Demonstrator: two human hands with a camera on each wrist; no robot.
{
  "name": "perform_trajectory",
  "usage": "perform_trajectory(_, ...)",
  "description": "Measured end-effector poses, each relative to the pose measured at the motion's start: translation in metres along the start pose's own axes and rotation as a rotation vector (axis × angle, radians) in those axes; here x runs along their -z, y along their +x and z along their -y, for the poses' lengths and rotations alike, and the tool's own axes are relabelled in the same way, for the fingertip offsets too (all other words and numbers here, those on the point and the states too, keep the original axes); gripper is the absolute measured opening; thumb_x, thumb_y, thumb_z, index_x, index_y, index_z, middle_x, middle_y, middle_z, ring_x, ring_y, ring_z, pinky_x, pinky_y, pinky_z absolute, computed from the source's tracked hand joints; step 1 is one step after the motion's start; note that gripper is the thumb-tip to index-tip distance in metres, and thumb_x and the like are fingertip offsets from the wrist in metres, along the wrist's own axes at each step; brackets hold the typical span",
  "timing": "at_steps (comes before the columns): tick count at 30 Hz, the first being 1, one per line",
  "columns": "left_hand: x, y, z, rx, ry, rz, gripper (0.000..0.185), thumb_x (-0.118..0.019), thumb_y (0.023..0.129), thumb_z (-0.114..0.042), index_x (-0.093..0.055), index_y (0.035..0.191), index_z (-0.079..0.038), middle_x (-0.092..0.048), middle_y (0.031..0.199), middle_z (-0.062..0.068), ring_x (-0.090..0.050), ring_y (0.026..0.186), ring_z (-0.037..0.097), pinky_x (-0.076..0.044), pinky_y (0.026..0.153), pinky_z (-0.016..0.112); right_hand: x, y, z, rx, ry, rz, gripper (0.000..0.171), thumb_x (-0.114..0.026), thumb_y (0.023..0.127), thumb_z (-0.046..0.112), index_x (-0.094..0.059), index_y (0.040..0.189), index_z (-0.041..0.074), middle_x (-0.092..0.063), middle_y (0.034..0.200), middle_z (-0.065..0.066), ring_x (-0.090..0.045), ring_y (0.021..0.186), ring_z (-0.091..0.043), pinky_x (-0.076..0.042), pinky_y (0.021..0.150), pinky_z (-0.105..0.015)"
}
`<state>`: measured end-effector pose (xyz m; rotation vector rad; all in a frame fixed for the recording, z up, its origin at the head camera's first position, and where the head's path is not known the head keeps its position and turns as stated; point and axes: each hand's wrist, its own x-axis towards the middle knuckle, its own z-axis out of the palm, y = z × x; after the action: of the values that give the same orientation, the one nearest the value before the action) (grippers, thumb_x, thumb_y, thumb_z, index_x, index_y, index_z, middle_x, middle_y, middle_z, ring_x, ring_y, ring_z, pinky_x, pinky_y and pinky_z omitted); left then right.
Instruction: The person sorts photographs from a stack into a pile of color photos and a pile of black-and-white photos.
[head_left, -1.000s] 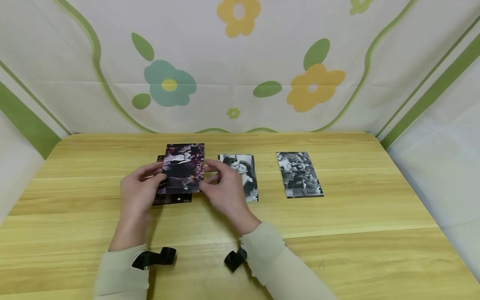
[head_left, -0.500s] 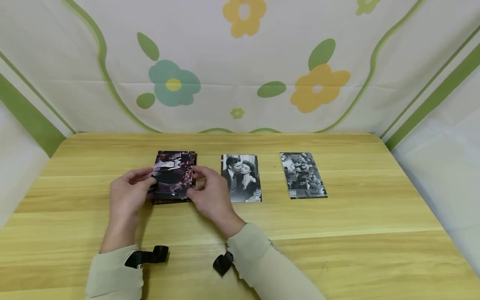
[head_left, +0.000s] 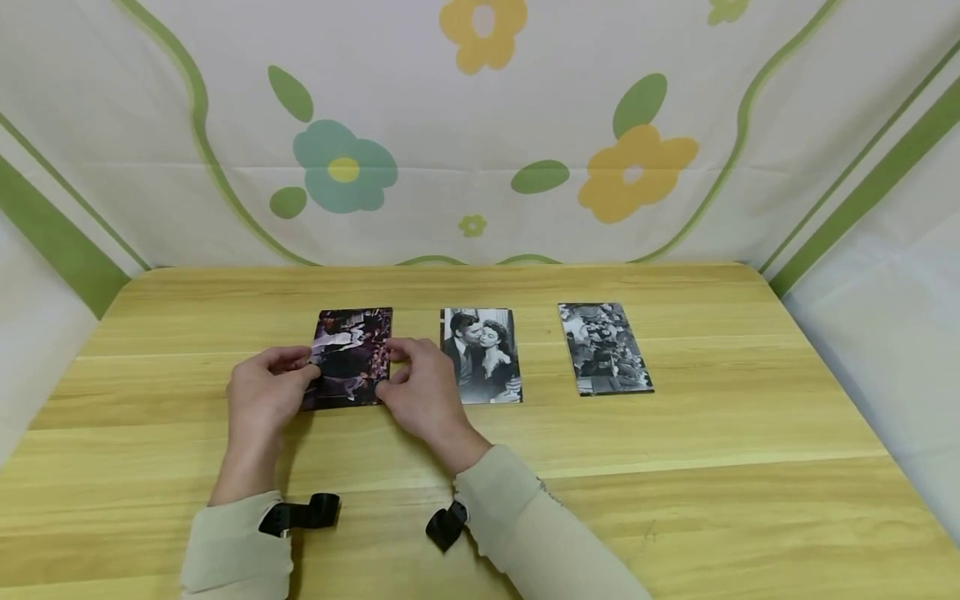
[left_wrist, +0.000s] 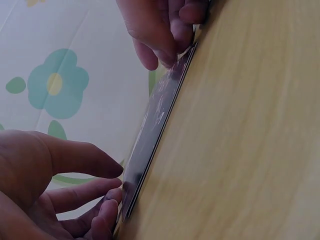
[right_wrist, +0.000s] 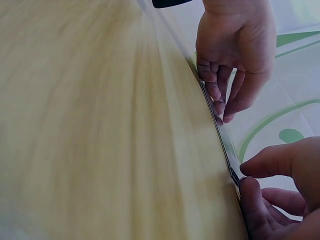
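A colour photo [head_left: 351, 354] lies flat at the left of the wooden table [head_left: 675, 433], on top of a dark card whose edge shows below it. My left hand [head_left: 303, 372] pinches its left edge and my right hand [head_left: 390, 367] pinches its right edge. In the left wrist view the thin photo stack [left_wrist: 155, 130] shows edge-on, with my left hand [left_wrist: 112, 187] at its near end and my right hand [left_wrist: 162, 50] at the far end. The right wrist view shows the same stack [right_wrist: 220, 127], my right hand [right_wrist: 245, 175] near and my left hand [right_wrist: 220, 107] beyond.
A black-and-white photo of a couple [head_left: 482, 356] lies just right of my right hand. Another black-and-white photo [head_left: 604, 347] lies farther right. A flowered cloth backdrop [head_left: 480, 133] rises behind the table. Black wrist straps [head_left: 307, 512] hang at my sleeves.
The colour photo was held raised and tilted a second ago. Both hands have carried it left and down, and it now lies flat on the dark card.
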<state>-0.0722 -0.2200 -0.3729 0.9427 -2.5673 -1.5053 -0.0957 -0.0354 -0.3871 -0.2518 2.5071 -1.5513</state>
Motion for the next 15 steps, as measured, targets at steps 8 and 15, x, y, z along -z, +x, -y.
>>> perform_trajectory(8,0.0013,0.002,0.0018,0.005,-0.005,0.017,0.041,-0.07,0.1,-0.012,-0.069,0.14,-0.003,-0.071,0.131,0.013,-0.061,0.122,0.025,-0.047,0.072,0.011,-0.0002,0.0007,-0.0015,0.007,-0.019,-0.001,0.059,-0.078,0.087,-0.002,-0.067,0.144,0.009,-0.07,0.121,-0.005,-0.064,0.079,0.0,-0.056,0.079,-0.021)
perform_trajectory(15,0.0004,0.0014,-0.0021,0.014,-0.029,0.007,0.041,-0.07,0.1,-0.013,-0.071,0.141,-0.008,-0.071,0.127,0.006,-0.06,0.107,0.012,-0.049,0.072,0.012,0.0004,-0.0006,-0.0005,0.01,-0.039,0.018,0.062,-0.081,0.086,0.001,-0.065,0.146,0.008,-0.068,0.123,-0.006,-0.063,0.078,0.001,-0.057,0.081,-0.023)
